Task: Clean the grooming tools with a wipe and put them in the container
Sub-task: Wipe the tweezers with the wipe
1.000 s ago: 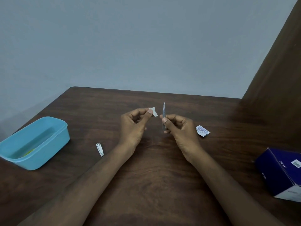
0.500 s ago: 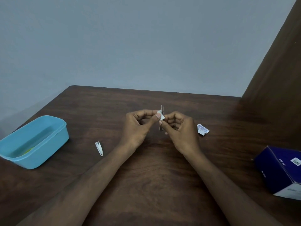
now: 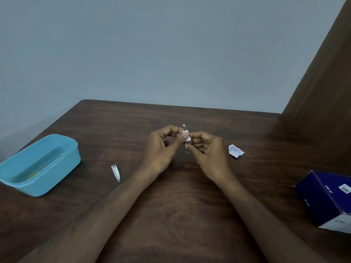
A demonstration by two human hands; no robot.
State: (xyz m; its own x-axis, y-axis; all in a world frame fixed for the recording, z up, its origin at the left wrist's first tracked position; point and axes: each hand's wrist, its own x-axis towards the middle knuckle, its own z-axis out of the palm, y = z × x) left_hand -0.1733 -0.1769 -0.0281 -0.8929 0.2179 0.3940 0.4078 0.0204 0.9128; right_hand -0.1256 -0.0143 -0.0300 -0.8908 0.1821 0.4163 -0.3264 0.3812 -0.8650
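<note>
On the counter (image 3: 171, 215) the nail clipper (image 3: 115, 173) lies unwiped. Farther out, right hand (image 3: 209, 154) fingers pinch the tweezers (image 3: 184, 126) upright – left hand (image 3: 161, 149) fingers pinch the wipe (image 3: 187, 135) around them. The container (image 3: 62, 164) waits – something yellowish already inside.

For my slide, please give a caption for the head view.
Left hand rubs wipe on tweezers held by right hand.

Container (image 3: 40, 165) far left on table (image 3: 171, 215); nail clipper (image 3: 115, 173) just right of it. Hands meet at centre. Torn sachet (image 3: 236, 151) right of them; box (image 3: 328, 200) far right edge.
</note>
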